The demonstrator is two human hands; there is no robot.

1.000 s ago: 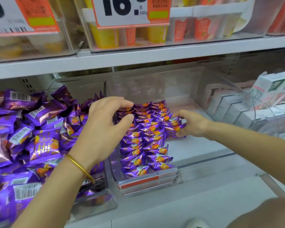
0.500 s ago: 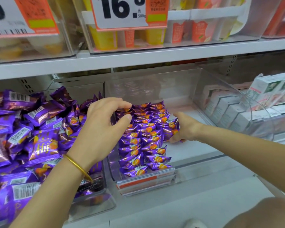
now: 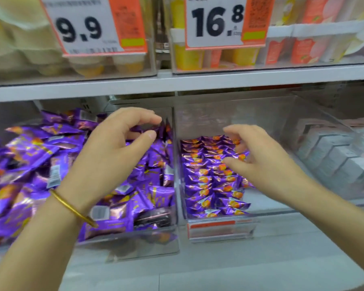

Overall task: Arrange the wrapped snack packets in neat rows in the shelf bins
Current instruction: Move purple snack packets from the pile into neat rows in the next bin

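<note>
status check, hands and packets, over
Left hand over the loose packets, holding nothing. Right hand open over the neat rows in the clear bin. Nothing blocking.

A single camera rides on the person's head; it faces the shelf (image 3: 177, 85) squarely, tipped slightly downward; the clear bins (image 3: 229, 114) sit close.

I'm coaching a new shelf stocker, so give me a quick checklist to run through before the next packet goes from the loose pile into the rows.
1. Free left hand: ok, its curled fingers hold nothing.
2. Reachable loose packets: ok, that hand is over them.
3. Tidy rows: ok, overlapped evenly.
4. Room in middle bin: ok, bare floor right of the rows.
5. Steadying right hand: cannot tell if it touches; blurred.
</note>
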